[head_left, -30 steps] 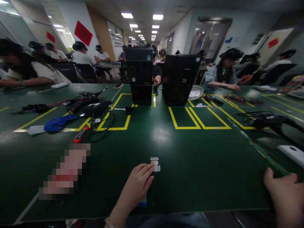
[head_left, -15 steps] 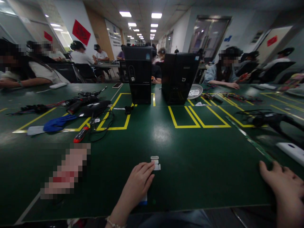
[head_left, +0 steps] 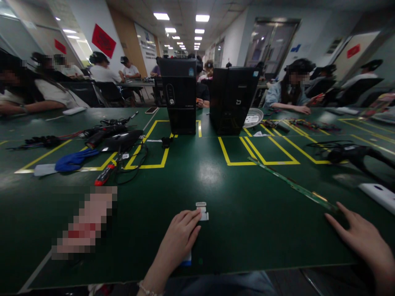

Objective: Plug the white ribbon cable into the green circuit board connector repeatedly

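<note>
My left hand (head_left: 180, 236) lies palm down on the green table mat (head_left: 240, 230), fingers stretched and holding nothing. Its fingertips touch a small white plastic piece (head_left: 202, 210). A white and blue item (head_left: 187, 259) peeks out from under the wrist. At the right, my right hand (head_left: 361, 238) rests flat with fingers spread. Its fingertips meet the near end of a long thin green strip (head_left: 293, 186) that runs diagonally away to the left.
Two black computer towers (head_left: 181, 96) (head_left: 233, 100) stand mid-table behind yellow taped boxes (head_left: 243, 154). Tools, cables, a red-handled screwdriver (head_left: 103, 176) and a blue glove (head_left: 72, 160) lie at the left. A white device (head_left: 378, 194) and black cables (head_left: 348, 154) lie at the right. Other people sit around.
My right hand has opened flat and slid left and forward. The green strip has swung with it, its far end now further left. My left hand stays put.
</note>
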